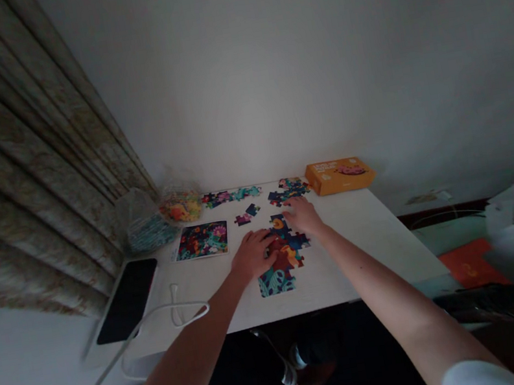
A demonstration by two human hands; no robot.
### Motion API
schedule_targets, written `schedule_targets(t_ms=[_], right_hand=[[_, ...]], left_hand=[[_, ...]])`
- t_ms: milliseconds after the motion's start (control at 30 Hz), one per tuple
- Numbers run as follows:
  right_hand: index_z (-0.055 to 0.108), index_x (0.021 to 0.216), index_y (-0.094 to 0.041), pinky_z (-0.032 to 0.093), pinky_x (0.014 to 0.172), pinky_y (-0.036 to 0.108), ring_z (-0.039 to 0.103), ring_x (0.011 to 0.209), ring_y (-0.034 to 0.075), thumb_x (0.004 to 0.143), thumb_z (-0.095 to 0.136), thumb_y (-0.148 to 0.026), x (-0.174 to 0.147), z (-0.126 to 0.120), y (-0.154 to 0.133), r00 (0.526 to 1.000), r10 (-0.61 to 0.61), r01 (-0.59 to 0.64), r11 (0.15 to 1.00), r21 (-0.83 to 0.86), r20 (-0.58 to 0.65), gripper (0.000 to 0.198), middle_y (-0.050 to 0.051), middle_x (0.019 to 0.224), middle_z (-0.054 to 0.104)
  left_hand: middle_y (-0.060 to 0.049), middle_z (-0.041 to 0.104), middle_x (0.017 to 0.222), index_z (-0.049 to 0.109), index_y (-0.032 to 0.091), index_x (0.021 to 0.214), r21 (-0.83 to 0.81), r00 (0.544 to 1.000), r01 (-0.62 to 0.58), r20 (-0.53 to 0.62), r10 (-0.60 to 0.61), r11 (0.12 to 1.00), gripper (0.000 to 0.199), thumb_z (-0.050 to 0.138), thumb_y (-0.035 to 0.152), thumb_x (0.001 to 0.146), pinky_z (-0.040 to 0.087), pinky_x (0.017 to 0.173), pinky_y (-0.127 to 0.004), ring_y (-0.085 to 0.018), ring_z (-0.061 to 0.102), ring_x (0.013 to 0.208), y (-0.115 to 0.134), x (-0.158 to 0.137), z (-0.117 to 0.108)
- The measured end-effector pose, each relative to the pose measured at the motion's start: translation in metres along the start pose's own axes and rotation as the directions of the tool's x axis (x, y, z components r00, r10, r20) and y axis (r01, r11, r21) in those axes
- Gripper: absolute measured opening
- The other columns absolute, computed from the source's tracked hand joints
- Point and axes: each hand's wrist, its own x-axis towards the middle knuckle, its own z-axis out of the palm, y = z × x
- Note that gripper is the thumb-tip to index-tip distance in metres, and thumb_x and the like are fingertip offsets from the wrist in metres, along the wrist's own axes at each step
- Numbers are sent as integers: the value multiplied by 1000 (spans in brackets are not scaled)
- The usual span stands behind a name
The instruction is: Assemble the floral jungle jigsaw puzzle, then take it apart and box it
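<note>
A partly joined jigsaw puzzle (pixel 289 239) lies on the white table, with dark blue, brown, orange and teal areas. My left hand (pixel 252 255) rests on its left side, fingers spread over the pieces. Just beyond its upper right edge is my right hand (pixel 303 214), fingers stretched toward a cluster of puzzle pieces (pixel 292 190), the thumb apart from them; I make out no piece between them. Two loose pieces, a pink one (pixel 242 219) and a dark one (pixel 253 209), lie left of that cluster. A row of pieces (pixel 232 195) runs along the wall.
A picture card (pixel 202 240) lies left of the puzzle. Behind it stand clear bags of pieces, one orange and yellow (pixel 182 206), one teal (pixel 148 230). A black tablet (pixel 127 301), a white cable (pixel 177 305) and an orange puzzle box (pixel 340 176) are also on the table.
</note>
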Motion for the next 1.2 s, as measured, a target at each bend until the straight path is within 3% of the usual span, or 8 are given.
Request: schedule_targets(t_ms=[267, 600, 700, 833, 933, 1033, 1100, 1200], right_hand=[[63, 136, -22, 44, 104, 56, 49, 135, 39, 93, 68, -39, 57, 13, -8, 993, 77, -71, 995, -74, 89, 47, 18, 142, 62], [66, 130, -21, 44, 102, 56, 56, 126, 40, 86, 74, -34, 70, 30, 4, 995, 100, -99, 994, -35, 28, 47, 18, 130, 68], [67, 126, -19, 45, 103, 52, 61, 120, 36, 83, 75, -27, 67, 30, 4, 998, 51, -49, 997, 53, -31, 45, 18, 131, 67], [71, 116, -20, 49, 100, 44, 67, 109, 28, 80, 67, -16, 63, 28, 5, 990, 96, -66, 962, 263, -102, 36, 13, 121, 72], [73, 101, -21, 54, 86, 41, 70, 88, 25, 80, 68, -25, 57, 26, 5, 976, 197, -140, 892, 429, -89, 22, 8, 95, 76], [70, 90, -22, 54, 71, 36, 68, 74, 23, 72, 76, -40, 40, 22, 5, 951, 307, -199, 682, 704, -27, 26, 4, 80, 73], [67, 87, -23, 53, 67, 34, 68, 72, 23, 64, 81, -48, 22, 19, 4, 948, 317, -200, 570, 797, 12, 37, 3, 76, 72], [65, 85, -23, 54, 70, 34, 70, 75, 23, 60, 84, -54, -10, 15, -2, 956, 290, -191, 541, 819, 31, 44, 2, 75, 72]], left_hand=[[-9, 61, 147, 67, 26, 135, -14, 1000, 17, 19, -17, 1000, 42, 63, 33, 93, 35, 121, -53, -28, 53, 139, 1, 0, -2], [-9, 63, 145, 69, 25, 132, -34, 1000, 17, 5, -17, 999, 41, 64, 32, 92, 37, 120, -53, -28, 56, 135, 2, 0, -3], [-10, 66, 139, 70, 24, 128, -50, 999, 0, -34, -2, 999, 38, 65, 31, 91, 40, 119, -52, -28, 59, 131, -1, 1, 1], [-12, 68, 133, 70, 21, 125, -131, 985, 59, -156, -79, 990, 33, 59, 26, 95, 47, 115, -48, -27, 62, 126, -12, 3, 9], [-12, 68, 132, 65, 20, 128, -256, 942, 148, -257, -214, 955, 34, 46, 19, 99, 49, 113, -44, -24, 62, 127, -22, 5, 14], [-11, 68, 129, 62, 20, 128, -370, 897, 196, -306, -319, 908, 34, 40, 18, 102, 51, 111, -42, -22, 65, 122, -30, 7, 16], [-10, 69, 126, 61, 21, 127, -414, 886, 210, -301, -351, 886, 31, 41, 19, 103, 53, 108, -41, -21, 67, 117, -31, 7, 16], [-8, 71, 124, 61, 22, 127, -429, 891, 246, -253, -377, 869, 29, 51, 24, 100, 54, 105, -39, -21, 68, 113, -28, 7, 14]])
